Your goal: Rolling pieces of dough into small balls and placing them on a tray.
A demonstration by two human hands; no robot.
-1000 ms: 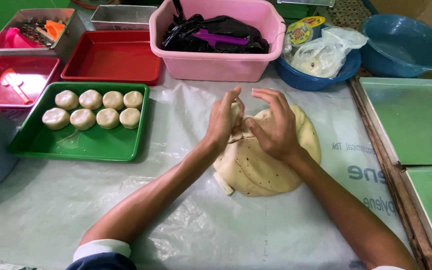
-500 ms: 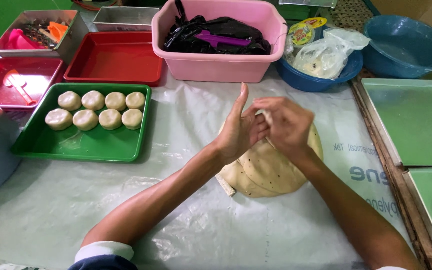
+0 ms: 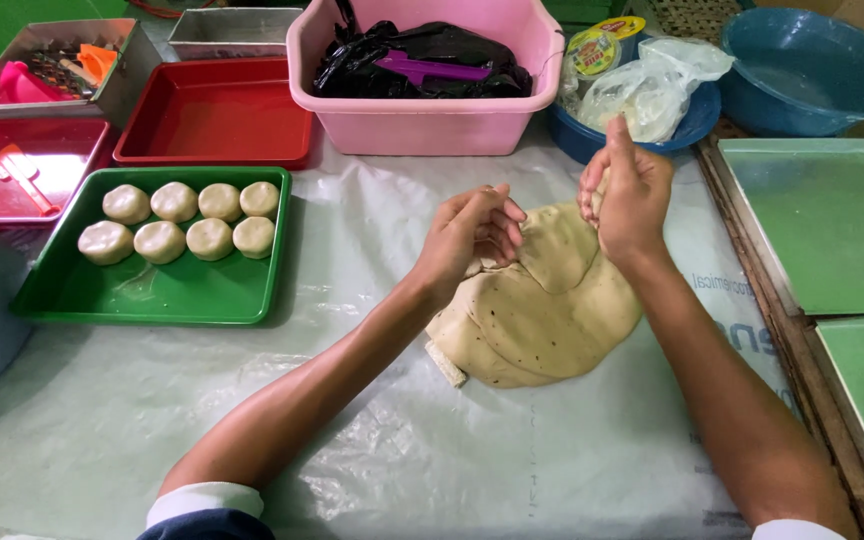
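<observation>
left hand sits over the near-left edge of the dough, fingers curled in and bunched together, tips close to the dough top; can't tell if they actually pinch any of it. right hand is raised at the far edge of the dough, fingers pressed together and curled around a small pale piece, mostly hidden behind the fingers. dough is a big flat pale slab with dark specks, folded in layers, lying on the clear plastic sheet that covers the table, roughly centre, between both forearms. green tray sits well to the left on the sheet, holding seven round dough balls in two rows, balls touching or just beside each other. behind it: red tray, a red metal tray with a pink spatula, a metal box of tools. pink tub at the back holds a black plastic bag with a purple tool on top. blue bowl right of the tub holds a clear bag; second blue bowl further right. green-lined trays along the right edge.
</observation>
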